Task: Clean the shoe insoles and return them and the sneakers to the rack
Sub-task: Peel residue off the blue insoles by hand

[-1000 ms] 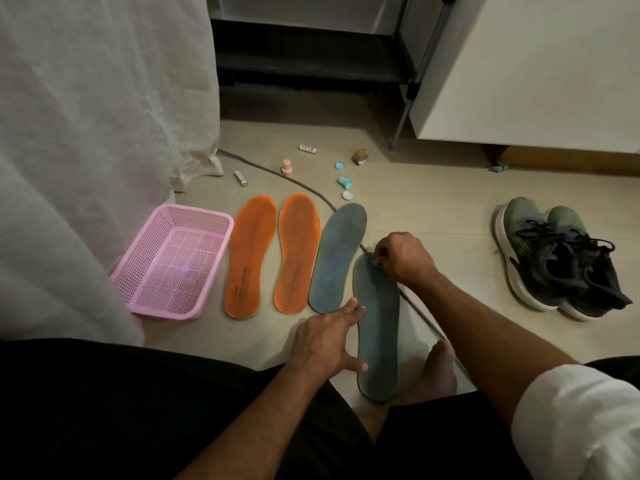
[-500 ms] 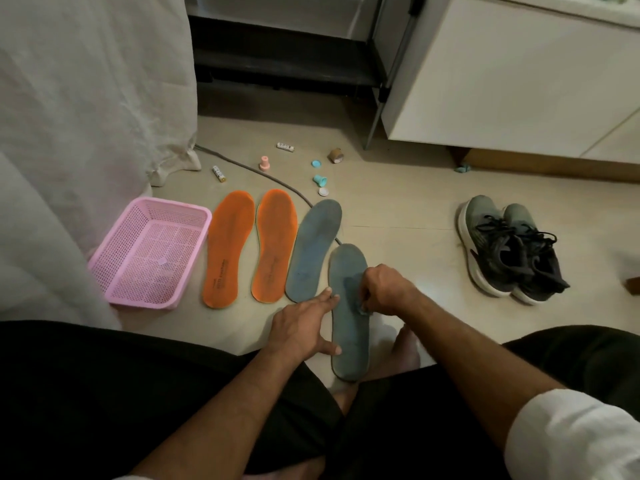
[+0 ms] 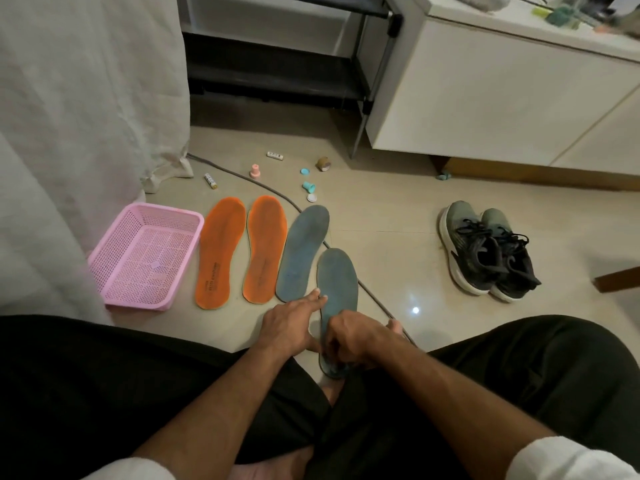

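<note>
**Both hands on the near blue insole**

The person sits on a pale tiled floor [image 3: 398, 216], black-trousered legs spread. The right hand [image 3: 349, 337] lies with fingers curled over the heel end of a flat blue-grey foam insole [image 3: 337, 282], which rests on the floor between the knees; whether anything is held under those fingers cannot be told. The left hand [image 3: 291, 323] rests beside it with fingers straight, their tips touching the insole's left edge. A second blue-grey insole [image 3: 303, 251] lies just to the left and farther out, and beyond that two orange foam insoles [image 3: 242, 251] lie side by side. A pink perforated plastic basket [image 3: 147, 258] sits at the far left, next to a white curtain [image 3: 86, 98]. A pair of grey-green and black laced sneakers [image 3: 485, 251] stands well apart on the right. The black metal shoe rack [image 3: 277, 74] stands against the wall ahead, beside a white cabinet [image 3: 502, 98]. Small caps and batteries lie scattered near a grey cable [image 3: 277, 194].
</note>
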